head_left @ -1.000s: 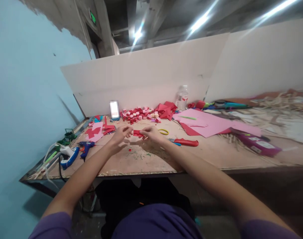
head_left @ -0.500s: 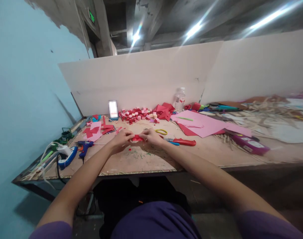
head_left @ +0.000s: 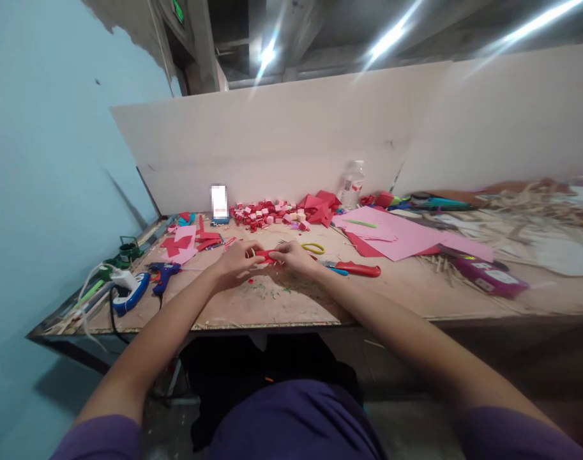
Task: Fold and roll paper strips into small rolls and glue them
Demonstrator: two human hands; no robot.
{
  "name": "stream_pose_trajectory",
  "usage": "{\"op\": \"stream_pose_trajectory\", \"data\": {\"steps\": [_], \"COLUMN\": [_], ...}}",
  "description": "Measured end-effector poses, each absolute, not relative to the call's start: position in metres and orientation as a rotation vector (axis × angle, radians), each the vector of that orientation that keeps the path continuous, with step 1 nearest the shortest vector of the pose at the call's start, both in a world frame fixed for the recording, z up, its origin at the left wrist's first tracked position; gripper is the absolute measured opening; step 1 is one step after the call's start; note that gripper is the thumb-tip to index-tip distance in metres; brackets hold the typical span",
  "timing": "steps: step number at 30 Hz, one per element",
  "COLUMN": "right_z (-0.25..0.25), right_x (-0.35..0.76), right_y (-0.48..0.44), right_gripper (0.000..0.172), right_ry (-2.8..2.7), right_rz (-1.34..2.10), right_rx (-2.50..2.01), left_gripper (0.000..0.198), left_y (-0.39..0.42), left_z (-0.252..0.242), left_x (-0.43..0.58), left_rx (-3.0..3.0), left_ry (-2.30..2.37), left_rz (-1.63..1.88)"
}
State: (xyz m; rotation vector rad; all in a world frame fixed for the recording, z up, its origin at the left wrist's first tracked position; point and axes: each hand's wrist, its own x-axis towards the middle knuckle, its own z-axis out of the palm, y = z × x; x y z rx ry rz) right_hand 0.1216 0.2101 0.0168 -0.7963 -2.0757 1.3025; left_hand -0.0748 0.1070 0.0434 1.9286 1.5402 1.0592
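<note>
Between my two hands a small piece of red paper (head_left: 266, 256) is held above the tabletop. My left hand (head_left: 239, 260) pinches its left end with thumb and fingers. At the other end, my right hand (head_left: 292, 257) grips it the same way. Just beyond my right hand lie yellow scissor handles (head_left: 313, 248). Beside the right wrist is a tool with red and blue handles (head_left: 358, 268). A tiny red scrap (head_left: 251, 281) and green bits (head_left: 267, 294) are scattered on the table below my hands.
Small red and pink blocks (head_left: 267, 214) are heaped at the back, near a phone (head_left: 219, 203) and a plastic bottle (head_left: 352, 185). A blue glue gun (head_left: 163, 276) and power strip (head_left: 132, 295) lie left. Pink sheets (head_left: 391, 233) and a purple box (head_left: 492, 276) are right.
The red paper has shifted and turned between my fingers, and now looks flatter and narrower. Both hands still hold it. The whole view has tilted slightly downward.
</note>
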Motion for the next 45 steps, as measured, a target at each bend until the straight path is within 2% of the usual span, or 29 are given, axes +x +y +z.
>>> {"op": "stream_pose_trajectory", "data": {"steps": [2,6,14,21,26,37,45], "right_z": [0.017,0.02,0.027,0.025,0.023,0.017,0.014], "right_x": [0.121,0.122,0.124,0.124,0.123,0.123,0.12], "right_y": [0.21,0.205,0.2,0.206,0.206,0.207,0.209], "right_gripper": [0.037,0.036,0.022,0.029,0.032,0.027,0.033], "right_ry": [-2.047,-2.007,-1.964,-1.914,-1.91,-1.932,-1.98], "right_rz": [1.34,1.428,1.491,1.487,1.469,1.475,1.431], "right_rx": [-0.8,-0.775,-0.736,-0.74,-0.725,-0.684,-0.707], "left_gripper": [0.028,0.023,0.022,0.022,0.023,0.029,0.033], "left_y": [0.104,0.1,0.107,0.112,0.121,0.122,0.117], "left_z": [0.049,0.054,0.048,0.043,0.035,0.03,0.027], "left_x": [-0.073,-0.072,-0.075,-0.079,-0.08,-0.076,-0.064], "left_rx": [2.056,2.205,1.911,1.78,1.768,1.712,1.731], "left_ry": [1.562,1.613,1.461,1.38,1.375,1.371,1.435], "left_rz": [1.015,0.964,1.069,0.996,1.065,1.165,1.215]}}
